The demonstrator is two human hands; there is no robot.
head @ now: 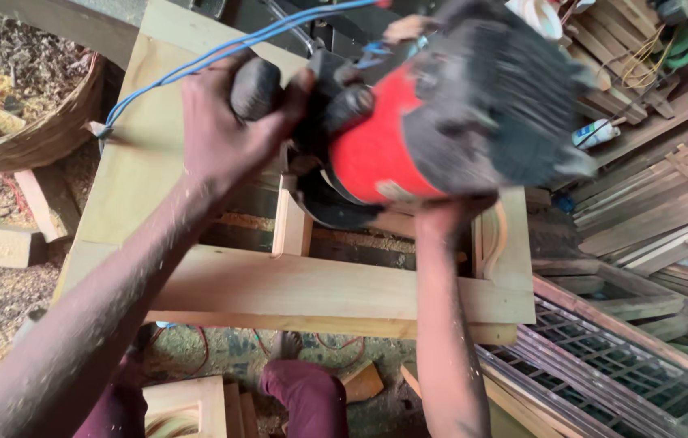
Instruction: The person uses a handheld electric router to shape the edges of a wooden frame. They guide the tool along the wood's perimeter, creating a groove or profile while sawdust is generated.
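Router (409,138) red-black, label blurred | left hand (226,122) fingers clamped on knob (256,85) | right hand (441,212) fingers hidden, cannot tell

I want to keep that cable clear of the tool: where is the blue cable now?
In the head view, the blue cable runs from upper centre down-left over the wooden frame, past the left hand gripping the red power tool.

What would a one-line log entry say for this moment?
left hand: grips router knob | right hand: under red router | router: above wooden frame | blue cable: attached
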